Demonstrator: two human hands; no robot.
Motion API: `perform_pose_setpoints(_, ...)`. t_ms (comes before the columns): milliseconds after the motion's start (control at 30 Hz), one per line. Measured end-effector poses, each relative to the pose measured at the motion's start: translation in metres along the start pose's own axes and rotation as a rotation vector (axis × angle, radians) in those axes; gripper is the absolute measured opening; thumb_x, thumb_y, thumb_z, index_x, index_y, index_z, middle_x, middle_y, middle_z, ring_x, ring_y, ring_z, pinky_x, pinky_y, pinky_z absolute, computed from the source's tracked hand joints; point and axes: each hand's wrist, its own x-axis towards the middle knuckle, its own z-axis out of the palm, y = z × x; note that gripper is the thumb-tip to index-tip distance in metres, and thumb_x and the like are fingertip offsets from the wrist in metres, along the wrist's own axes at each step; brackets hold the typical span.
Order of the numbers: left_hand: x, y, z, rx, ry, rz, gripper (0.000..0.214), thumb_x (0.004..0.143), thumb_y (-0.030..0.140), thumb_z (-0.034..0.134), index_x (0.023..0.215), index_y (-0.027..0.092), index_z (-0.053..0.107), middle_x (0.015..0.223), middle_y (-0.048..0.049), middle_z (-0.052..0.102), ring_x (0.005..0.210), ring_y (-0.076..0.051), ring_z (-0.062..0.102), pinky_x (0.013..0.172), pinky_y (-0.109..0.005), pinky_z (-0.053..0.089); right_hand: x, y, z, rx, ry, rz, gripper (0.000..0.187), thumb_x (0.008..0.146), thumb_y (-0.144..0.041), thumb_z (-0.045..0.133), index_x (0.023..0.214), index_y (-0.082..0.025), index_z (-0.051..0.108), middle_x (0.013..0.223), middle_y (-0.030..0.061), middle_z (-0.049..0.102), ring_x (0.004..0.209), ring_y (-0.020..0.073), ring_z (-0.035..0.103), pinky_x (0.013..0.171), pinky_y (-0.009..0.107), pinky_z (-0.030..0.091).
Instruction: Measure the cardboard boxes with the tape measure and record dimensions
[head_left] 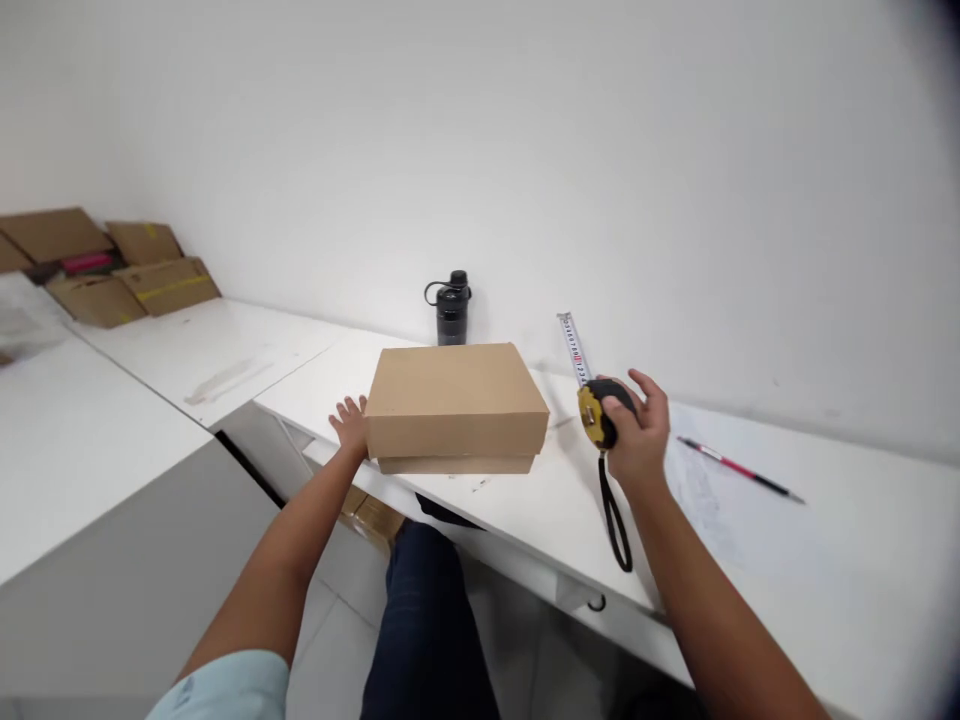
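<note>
A closed brown cardboard box [459,400] with a lid sits near the front edge of the white table. My left hand [351,424] rests against the box's left side, fingers spread and nothing gripped. To the right of the box, my right hand [639,425] is wrapped around a yellow and black tape measure [598,412]. A short length of its white blade [574,348] sticks out toward the wall, and a black wrist strap [615,520] dangles below it.
Behind the box stands a black bottle [452,308]. A red and black pen [739,470] lies on a paper sheet [705,500] at the right. Several cardboard boxes [169,285] occupy the far left. The table's front edge [517,560] runs close to my legs.
</note>
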Motion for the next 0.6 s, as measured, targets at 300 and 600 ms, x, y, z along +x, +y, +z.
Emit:
perform_pose_setpoints(300,0.004,0.0,0.022,-0.118,-0.04,-0.106,0.073,0.102,0.03,0.04,0.171,0.007,0.03,0.179,-0.0243,0.016,0.168,-0.043,0.011,0.133,-0.064,0.008,0.052,-0.086,0.106,0.146,-0.877,0.257,0.041,0.077,-0.051,0.07,0.11,-0.026,0.071,0.119,0.0091,0.078,0.118,0.0321,0.073,0.108,0.052,0.056)
perform_pose_setpoints(600,0.001,0.001,0.007,-0.572,0.088,-0.165,0.082,0.109,0.054,0.002,0.14,0.02,0.07,0.153,-0.0167,0.065,0.162,-0.039,0.031,0.131,-0.065,0.011,0.079,-0.066,0.142,0.115,-1.045,0.612,0.048,0.072,-0.056,0.072,0.104,-0.019,0.076,0.114,0.0135,0.08,0.109,0.0372,0.076,0.097,0.058,0.061)
